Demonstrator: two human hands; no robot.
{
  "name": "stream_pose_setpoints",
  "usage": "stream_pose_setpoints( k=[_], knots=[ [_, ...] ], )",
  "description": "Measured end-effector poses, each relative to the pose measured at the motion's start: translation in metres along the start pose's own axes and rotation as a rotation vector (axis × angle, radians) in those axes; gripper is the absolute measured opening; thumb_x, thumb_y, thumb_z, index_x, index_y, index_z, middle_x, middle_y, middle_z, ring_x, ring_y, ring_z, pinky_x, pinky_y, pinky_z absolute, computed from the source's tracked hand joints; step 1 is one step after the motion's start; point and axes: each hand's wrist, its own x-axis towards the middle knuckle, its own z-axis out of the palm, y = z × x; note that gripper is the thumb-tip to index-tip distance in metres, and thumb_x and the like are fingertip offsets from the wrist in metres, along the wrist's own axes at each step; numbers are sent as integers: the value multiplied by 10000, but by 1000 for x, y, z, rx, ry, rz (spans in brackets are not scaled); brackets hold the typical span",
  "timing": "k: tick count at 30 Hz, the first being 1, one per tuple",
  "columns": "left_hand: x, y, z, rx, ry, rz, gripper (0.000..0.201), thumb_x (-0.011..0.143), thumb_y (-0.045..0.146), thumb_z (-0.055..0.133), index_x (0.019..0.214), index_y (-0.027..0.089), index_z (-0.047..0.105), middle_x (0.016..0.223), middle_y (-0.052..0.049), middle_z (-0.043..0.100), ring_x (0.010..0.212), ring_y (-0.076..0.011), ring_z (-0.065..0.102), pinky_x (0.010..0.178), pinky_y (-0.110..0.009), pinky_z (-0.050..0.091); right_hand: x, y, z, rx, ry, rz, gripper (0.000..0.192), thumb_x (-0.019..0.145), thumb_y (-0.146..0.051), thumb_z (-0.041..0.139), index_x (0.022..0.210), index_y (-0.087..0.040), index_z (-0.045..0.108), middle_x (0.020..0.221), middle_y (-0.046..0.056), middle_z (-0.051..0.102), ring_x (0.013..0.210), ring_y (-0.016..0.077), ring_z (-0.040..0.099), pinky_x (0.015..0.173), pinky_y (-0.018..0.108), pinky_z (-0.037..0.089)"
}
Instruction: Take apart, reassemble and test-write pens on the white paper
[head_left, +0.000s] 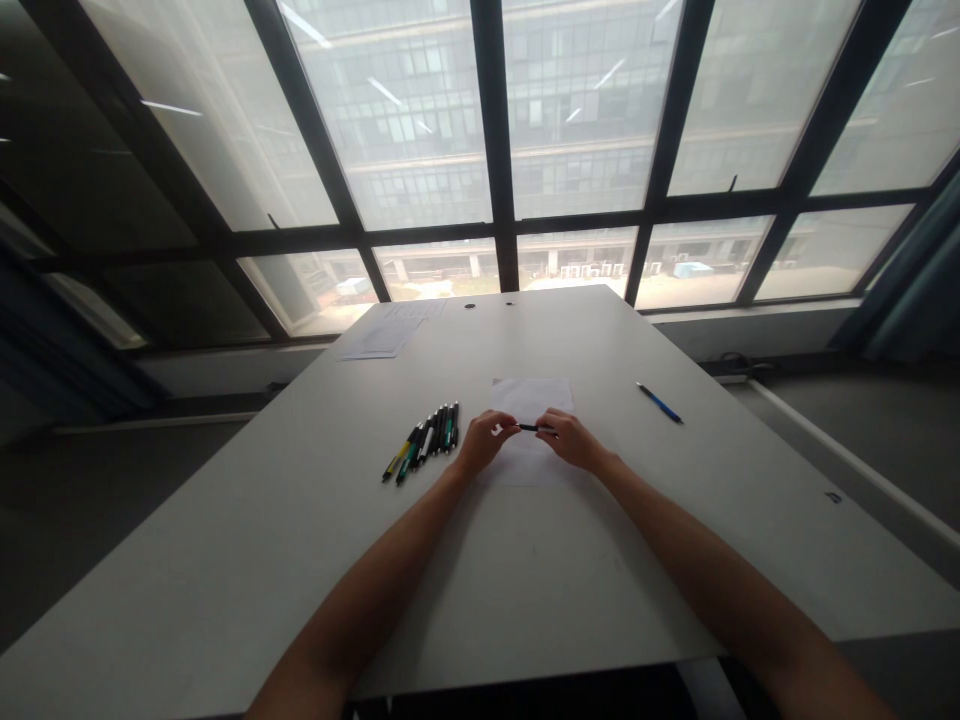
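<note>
Both of my hands meet over a white sheet of paper [531, 398] in the middle of the grey table [300, 520]. My left hand [486, 440] and my right hand [571, 438] each grip one end of a thin dark pen [529, 428], held level just above the paper. A row of several pens [429, 438] with yellow, green and black barrels lies on the table just left of my left hand.
A blue pen [660, 403] lies alone to the right of the paper. Printed sheets [384, 334] rest at the table's far left corner. Large windows [495, 150] stand behind the table's far edge.
</note>
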Motion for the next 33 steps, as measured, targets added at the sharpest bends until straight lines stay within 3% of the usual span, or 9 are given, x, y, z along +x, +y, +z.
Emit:
stream_pose_setpoints(
  k=[2,6,9,11,16,21,25,28,33],
  knots=[
    [0,-1,0,-5,-24,13,117,830,313,706,866,202,695,813,-23,683,759,-148,608,670,-268,495,0,0,0,-2,-6,-2,70,878,-133,609,900,-180,656,874,41,618,795,156,571,747,265,445],
    [0,-1,0,-10,-44,12,260,839,332,693,1065,214,642,940,-31,690,827,-156,611,726,-285,491,1,-1,1,-6,-5,-5,74,884,-131,600,895,-179,656,874,41,618,794,156,571,751,267,445],
    [0,-2,0,90,-49,-9,176,908,363,591,902,197,649,853,-28,661,797,-163,587,778,-314,472,0,-1,0,-5,-5,-4,72,879,-129,605,896,-177,656,874,40,619,793,154,568,743,262,443],
    [1,-2,0,129,-82,5,248,927,373,556,779,187,628,798,-29,636,779,-168,574,781,-318,461,0,-2,0,-11,-10,-2,70,878,-130,607,899,-176,656,872,39,618,791,153,569,741,261,442],
    [0,-1,-1,76,-73,31,189,864,365,653,941,194,624,905,-34,648,853,-175,583,817,-319,459,0,-1,-1,-40,-11,12,76,878,-137,606,908,-174,665,874,41,621,776,151,571,733,261,441],
    [1,-4,-2,79,-90,3,221,922,339,563,780,186,635,784,-25,639,777,-167,578,768,-308,460,0,-2,-2,-54,-16,16,80,874,-139,607,903,-178,670,873,44,629,794,158,583,741,264,446],
    [0,-3,-2,32,-90,31,123,842,309,678,872,191,654,858,-31,663,825,-173,588,784,-311,464,0,-3,-2,-89,-21,47,90,868,-142,616,917,-183,680,883,45,640,777,154,591,726,260,444],
    [0,-4,-1,26,-81,13,135,862,326,651,878,193,667,855,-28,672,803,-164,586,771,-300,461,0,-2,-2,-116,-21,52,87,872,-162,622,924,-192,684,887,42,645,772,151,595,719,254,438],
    [1,-9,1,60,-133,-21,286,907,376,581,717,180,668,718,-15,654,719,-150,578,727,-277,452,-1,-4,-2,-133,-35,49,93,875,-168,620,927,-206,687,875,33,647,770,151,598,711,246,429]
  ],
)
